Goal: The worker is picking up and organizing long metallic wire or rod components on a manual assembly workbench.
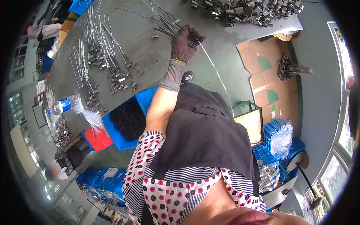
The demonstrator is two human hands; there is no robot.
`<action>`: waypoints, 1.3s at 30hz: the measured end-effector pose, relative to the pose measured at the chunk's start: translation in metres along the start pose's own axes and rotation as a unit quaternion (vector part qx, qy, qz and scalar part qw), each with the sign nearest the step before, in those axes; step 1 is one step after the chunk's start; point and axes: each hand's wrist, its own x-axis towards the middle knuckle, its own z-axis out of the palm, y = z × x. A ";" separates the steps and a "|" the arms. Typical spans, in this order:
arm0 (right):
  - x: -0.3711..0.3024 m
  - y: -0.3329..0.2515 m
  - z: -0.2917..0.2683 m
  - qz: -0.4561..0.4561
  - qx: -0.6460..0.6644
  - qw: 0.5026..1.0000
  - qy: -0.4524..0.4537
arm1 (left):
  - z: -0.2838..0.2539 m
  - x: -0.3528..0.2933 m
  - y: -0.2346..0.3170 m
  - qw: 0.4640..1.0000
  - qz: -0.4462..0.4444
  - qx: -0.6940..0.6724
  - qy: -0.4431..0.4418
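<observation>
My left hand [184, 44], in a dark brown knitted glove with a yellow band at the wrist, reaches over the grey table. Its fingers are closed round a bundle of grey cables [168, 28], whose small connector ends lie on the tabletop. A thin white strand [212, 62] runs from beside the fingers over the table edge toward my right side. Left of this hand, several loose cables with grey connectors [122, 75] lie spread on the table. At the far right is a large heap of dark grey connector pieces [255, 11]. My right hand does not show.
Near my left side stand a blue bin of black pieces [129, 119] and a red bin [98, 138]. A plastic bottle [62, 106] lies at the table's left. Cardboard [264, 80] with a cable bundle [288, 69] covers floor at right, beyond a green metal frame [249, 107].
</observation>
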 end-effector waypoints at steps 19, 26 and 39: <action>0.039 -0.145 0.052 -0.038 -0.136 0.990 0.014 | -0.026 -0.019 0.000 0.965 -0.082 0.248 0.013; 0.089 -0.309 0.129 -0.151 0.147 0.974 -0.089 | -0.007 -0.038 -0.045 0.914 -0.065 0.399 -0.046; 0.159 -0.421 0.149 -0.194 0.293 0.927 -0.131 | -0.044 0.054 0.014 0.770 0.127 0.624 -0.021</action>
